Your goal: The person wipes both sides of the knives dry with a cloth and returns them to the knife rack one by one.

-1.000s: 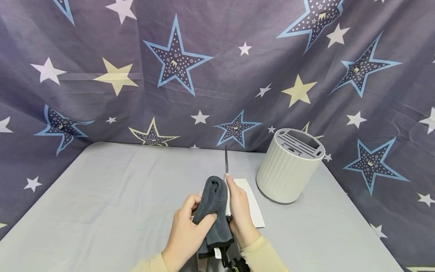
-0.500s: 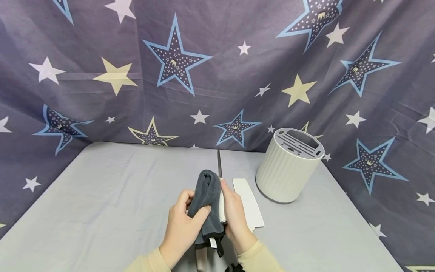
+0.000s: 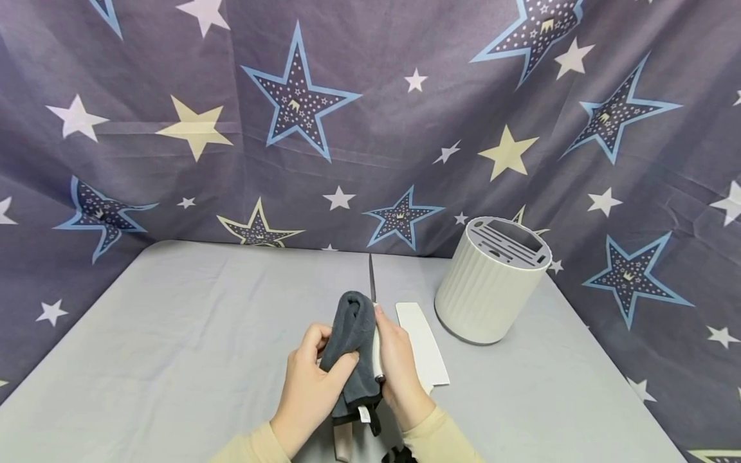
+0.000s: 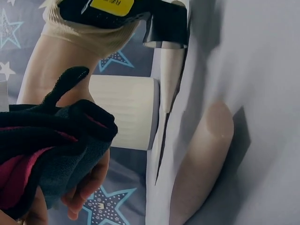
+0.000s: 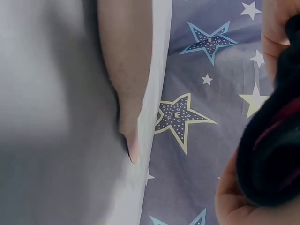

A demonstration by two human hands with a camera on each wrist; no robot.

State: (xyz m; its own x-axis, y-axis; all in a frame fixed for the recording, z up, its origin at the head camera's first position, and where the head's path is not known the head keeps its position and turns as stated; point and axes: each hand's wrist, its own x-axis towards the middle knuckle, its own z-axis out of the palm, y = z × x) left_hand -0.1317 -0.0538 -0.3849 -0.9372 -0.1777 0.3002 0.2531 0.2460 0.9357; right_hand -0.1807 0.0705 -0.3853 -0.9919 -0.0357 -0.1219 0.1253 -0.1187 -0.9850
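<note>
In the head view my left hand grips a folded dark grey cloth, its thumb across the front. Red-pink lining shows in the folds of this cloth in the left wrist view. My right hand holds a knife by its pale handle, right against the cloth's right side. Its narrow, dark blade points up and away from me. Just right of that hand a white-bladed cleaver lies on the table. Below the cloth a beige, round-ended handle shows, partly covered.
A ribbed cream knife block with a slotted grey top stands at the back right. The table has a pale grey cover. Behind it hangs a dark curtain printed with stars.
Both hands, with the cloth and knife, have shifted slightly left, uncovering more of the cleaver. Over the last half second they have hardly moved.
</note>
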